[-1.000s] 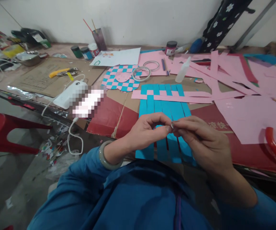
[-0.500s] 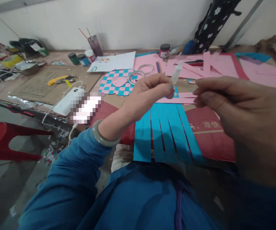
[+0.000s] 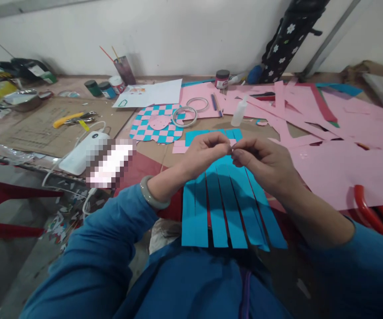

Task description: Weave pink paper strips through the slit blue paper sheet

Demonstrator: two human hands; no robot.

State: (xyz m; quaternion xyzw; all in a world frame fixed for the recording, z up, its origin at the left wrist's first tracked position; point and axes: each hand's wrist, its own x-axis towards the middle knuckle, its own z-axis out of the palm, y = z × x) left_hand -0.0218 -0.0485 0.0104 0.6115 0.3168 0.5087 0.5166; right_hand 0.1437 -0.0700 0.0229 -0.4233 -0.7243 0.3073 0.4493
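My left hand (image 3: 207,148) and my right hand (image 3: 264,164) meet fingertip to fingertip, both closed in a pinch. What lies between the fingertips, if anything, is too small to make out. Beneath them is a blue paper sheet (image 3: 226,221) cut into long strips, whose loose ends hang toward my lap. A pink paper strip (image 3: 179,147) crosses the upper part of the blue sheet, partly hidden by my hands. Just beyond stands a small translucent squeeze bottle (image 3: 239,113). A pink and blue woven paper piece (image 3: 141,126) lies to the left.
Two tape rolls (image 3: 185,117) rest beside the woven piece. Pink paper sheets and offcuts (image 3: 337,177) cover the right side. At left lie a yellow-handled tool (image 3: 68,119), a white power bank (image 3: 84,153) and a phone. Paint jars (image 3: 92,88) stand near the wall. A red stool (image 3: 8,212) is at lower left.
My right hand has moved left and away from the camera to meet my left hand, which is slightly lower in view. The pink strip's left end now shows left of the blue sheet.
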